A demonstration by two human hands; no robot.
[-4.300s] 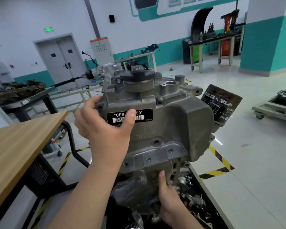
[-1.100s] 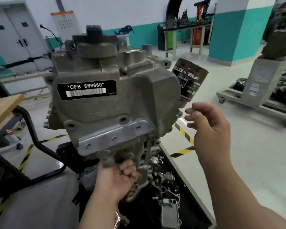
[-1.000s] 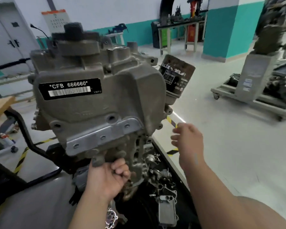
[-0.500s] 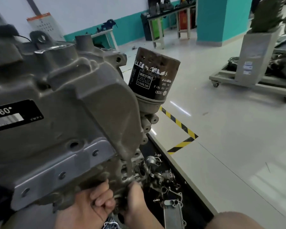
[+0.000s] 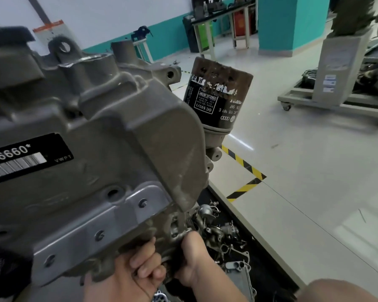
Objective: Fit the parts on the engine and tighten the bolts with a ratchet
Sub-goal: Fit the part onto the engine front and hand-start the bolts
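Note:
A grey cast engine (image 5: 109, 136) with a black barcode label fills the left half of the view, very close to the camera. A rusty black oil filter (image 5: 216, 99) sticks out of its right side. My left hand (image 5: 135, 271) grips a metal part under the engine's lower edge, fingers curled around it. My right hand (image 5: 194, 260) presses against the same spot from the right, its fingers hidden behind the casting. No ratchet is in sight.
Below the engine a black tray (image 5: 255, 267) holds several loose metal parts and clamps (image 5: 223, 232). Yellow-black floor tape (image 5: 244, 171) marks the floor to the right. A wheeled stand (image 5: 340, 68) with another engine stands far right; workbenches (image 5: 223, 22) line the back wall.
My right hand came down from open air beside the oil filter to the underside of the engine, next to my left hand. The camera moved closer and to the right.

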